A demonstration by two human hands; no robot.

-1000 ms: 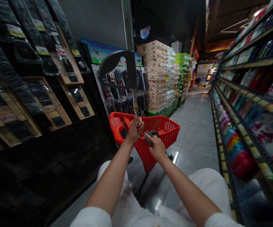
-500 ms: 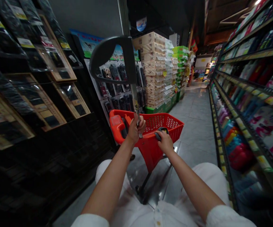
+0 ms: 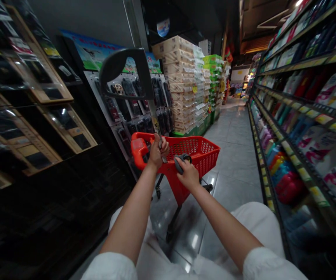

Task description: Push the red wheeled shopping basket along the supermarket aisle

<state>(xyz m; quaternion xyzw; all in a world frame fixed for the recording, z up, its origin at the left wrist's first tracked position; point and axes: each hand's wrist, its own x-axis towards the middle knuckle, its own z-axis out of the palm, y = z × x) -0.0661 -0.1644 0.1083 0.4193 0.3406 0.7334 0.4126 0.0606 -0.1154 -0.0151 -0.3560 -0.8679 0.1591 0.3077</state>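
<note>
Grey floor tiles (image 3: 232, 163) ran down a dim shop aisle between loaded shelving (image 3: 302, 105) on the right and dark glass-fronted display cases (image 3: 54, 120) on the left. Ahead stood stacked cardboard cartons (image 3: 179, 77) beside a pegboard of hanging packaged goods (image 3: 133, 105). Compared with the earlier frame, the view had swung slightly left, and the metal rod (image 3: 153, 116) leaned further that way. Yellow shelf tags (image 3: 304, 174) were too small to read, as was the writing on a blue wall poster (image 3: 92, 50). A red shopping trolley (image 3: 202, 149) stood just ahead of the person. The left hand (image 3: 157, 153) was closed around the rod, which carried a dark D-shaped head (image 3: 121, 56), just above the trolley's rim. The right hand (image 3: 188, 175) was curled over a small dark grey object (image 3: 178, 163) at that rim; what the object was could not be told.
</note>
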